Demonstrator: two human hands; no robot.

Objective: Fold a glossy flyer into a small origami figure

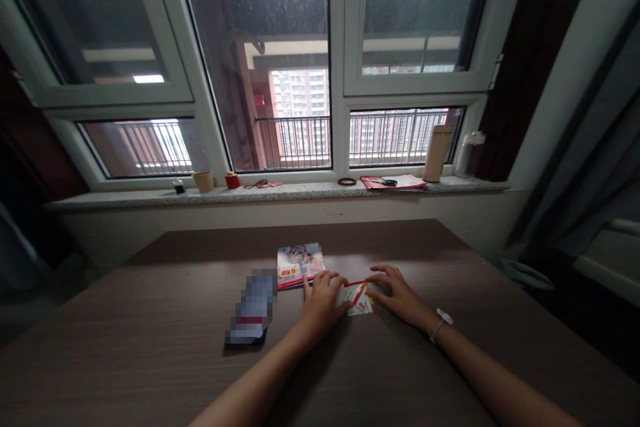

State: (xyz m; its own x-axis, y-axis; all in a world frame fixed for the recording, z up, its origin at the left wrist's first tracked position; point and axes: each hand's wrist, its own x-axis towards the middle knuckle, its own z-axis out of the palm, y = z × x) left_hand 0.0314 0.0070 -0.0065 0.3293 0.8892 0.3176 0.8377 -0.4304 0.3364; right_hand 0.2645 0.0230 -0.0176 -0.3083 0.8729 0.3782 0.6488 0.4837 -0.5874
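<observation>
Small printed paper (359, 299) between left hand (324, 295) and right hand (395, 290), over table (165, 293)! Left grip: cannot tell; right fingers parted near edge. Uneven pressure could crease it.

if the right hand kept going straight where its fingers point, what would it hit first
Probably the small red-and-white paper, just off the right hand's fingertips or already touching; that gap is hard to judge. The left hand lies beyond it.
</observation>
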